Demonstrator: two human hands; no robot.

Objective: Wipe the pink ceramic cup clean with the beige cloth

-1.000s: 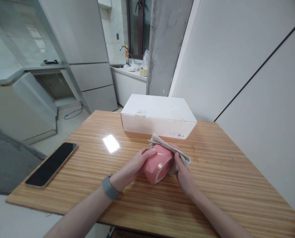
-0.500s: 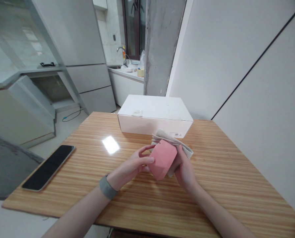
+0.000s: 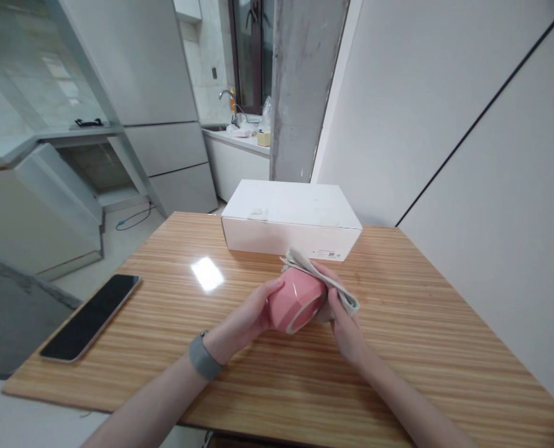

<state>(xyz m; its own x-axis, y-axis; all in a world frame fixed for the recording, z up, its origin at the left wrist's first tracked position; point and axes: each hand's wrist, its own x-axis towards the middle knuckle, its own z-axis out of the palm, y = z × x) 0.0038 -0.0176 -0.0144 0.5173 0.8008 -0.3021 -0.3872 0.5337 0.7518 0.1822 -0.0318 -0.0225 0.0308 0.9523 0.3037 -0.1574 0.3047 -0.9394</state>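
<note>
A pink faceted cup (image 3: 295,298) lies tilted on its side between both hands, just above the wooden table (image 3: 421,323). My left hand (image 3: 251,314) wraps its fingers round the cup's left side; a grey band sits on that wrist. My right hand (image 3: 344,323) presses a folded beige cloth (image 3: 323,280) against the cup's right and top side. The cloth drapes over the cup and over my fingers.
A closed white cardboard box (image 3: 290,218) stands right behind the hands. A dark phone (image 3: 90,317) lies face up near the table's left edge. A white wall runs along the right. A kitchen counter with a tap (image 3: 232,102) is far behind.
The cup has been turned in my hands: half a second ago a flat pink face pointed at me, now its rim edge shows low. The cloth has slid over the cup's top.
</note>
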